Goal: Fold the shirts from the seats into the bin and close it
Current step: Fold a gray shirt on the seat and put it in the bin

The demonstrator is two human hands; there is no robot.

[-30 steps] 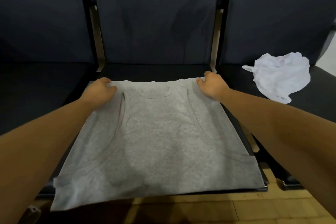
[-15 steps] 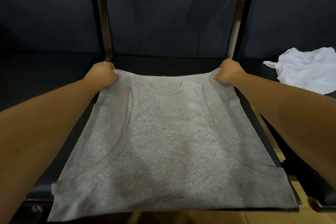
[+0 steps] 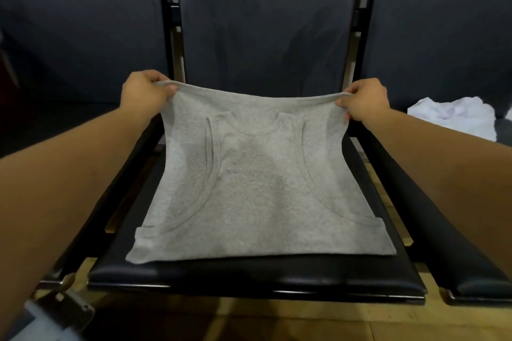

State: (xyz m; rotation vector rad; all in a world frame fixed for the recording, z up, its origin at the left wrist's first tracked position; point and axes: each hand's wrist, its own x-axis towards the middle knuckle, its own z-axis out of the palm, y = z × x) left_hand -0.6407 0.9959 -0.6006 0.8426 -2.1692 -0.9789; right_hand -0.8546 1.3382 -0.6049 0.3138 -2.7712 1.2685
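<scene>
Both grips are clamped on cloth: the left hand [image 3: 144,91] and the right hand [image 3: 363,99] pinch the far corners of the gray shirt [image 3: 257,188], holding that edge above the middle seat [image 3: 249,271] while the near half lies flat on it. If one grip slips or pulls harder, the fold would probably land skewed or bunched. The white shirt [image 3: 454,116] lies crumpled on the seat to the right; no bin is in view.

Shirt [image 3: 257,188] on seat [image 3: 249,274], garment [image 3: 454,116] right.
</scene>
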